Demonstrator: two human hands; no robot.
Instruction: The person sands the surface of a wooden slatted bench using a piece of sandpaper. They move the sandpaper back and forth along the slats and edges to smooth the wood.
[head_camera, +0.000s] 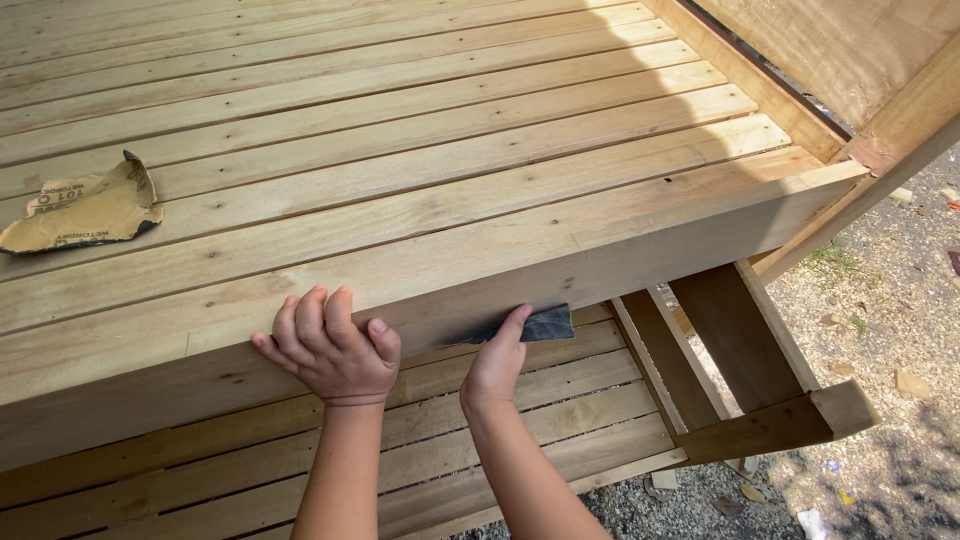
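At the front edge of the slatted wooden frame (420, 190), the right hand (495, 365) presses a dark sheet of sandpaper (535, 325) flat against the vertical face of the front rail (660, 245). Its fingers (513, 322) lie together and extended upon the sheet, pinning it to the wood rather than curling round it; the thumb is hidden behind the hand. The sandpaper sits low on the rail's face, near its lower edge, with its right end projecting beyond the fingertips.

Just beside it, on the person's left, the left hand (330, 350) rests over the rail's upper corner. Its fingers (312, 312) are close together and bent over the top surface, while the thumb (384, 338) points toward the right hand; the two hands are near but apart. It holds nothing apart from the wood itself.

Farther out, on the top slats at the far left, a second sheet of sandpaper (85, 208) lies loose with its tan paper backing upward and one corner curled. Below the rail, a lower layer of slats (560, 420) and two dark cross-members (740, 355) are visible. Gravel ground (890, 400) with scattered debris lies to the right of the frame, in sunlight.
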